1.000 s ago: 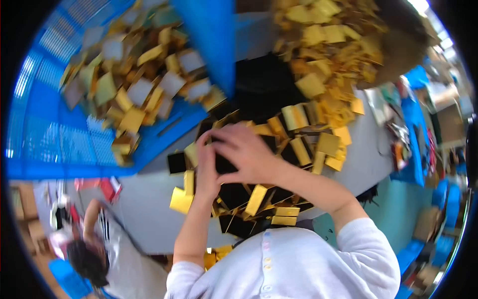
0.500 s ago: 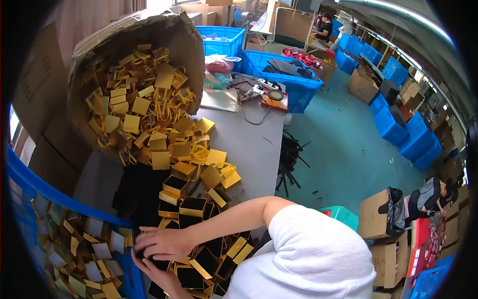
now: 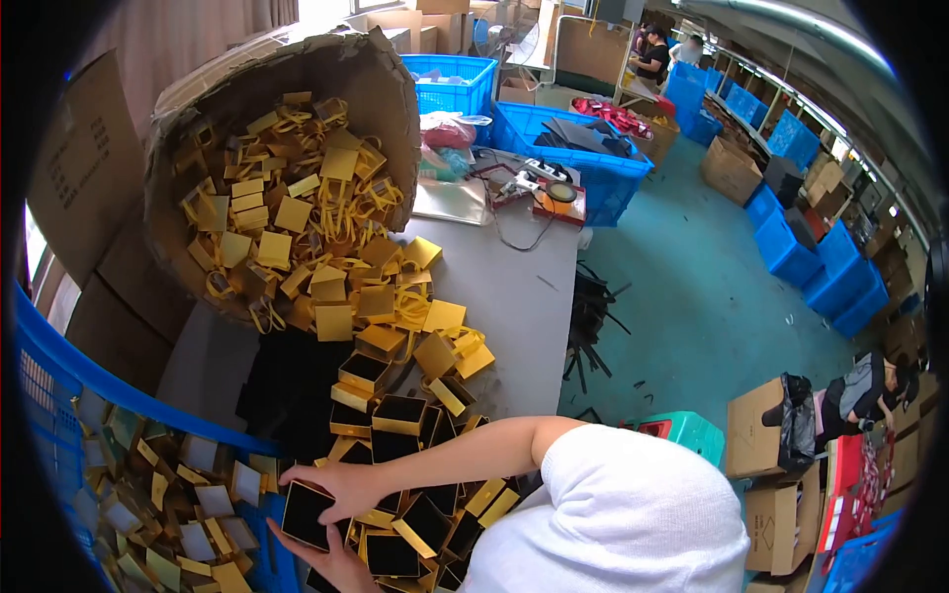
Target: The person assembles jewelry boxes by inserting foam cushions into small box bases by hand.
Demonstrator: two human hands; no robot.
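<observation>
Small square box with a black face and thin gold edges [image 3: 308, 515], held at the table's near part, beside the rim of the blue plastic basket [image 3: 188, 419]. The right hand [image 3: 341, 490] is spread around its upper edge and side, thumb and fingers apart; the left hand [image 3: 334, 565] brackets the lower edge with opened fingers and thumb, so that the box is gripped between both hands. Adjacent, gold-sided boxes with black faces [image 3: 392, 553] lie in a loose pile beneath and beside the right forearm. The basket contains gold and pale square pieces [image 3: 166, 504]. Farther out, a large brown cardboard container [image 3: 393, 128], tipped on its side, spills gold boxes with yellow ribbons [image 3: 331, 285] onto the grey tabletop [image 3: 524, 336].
</observation>
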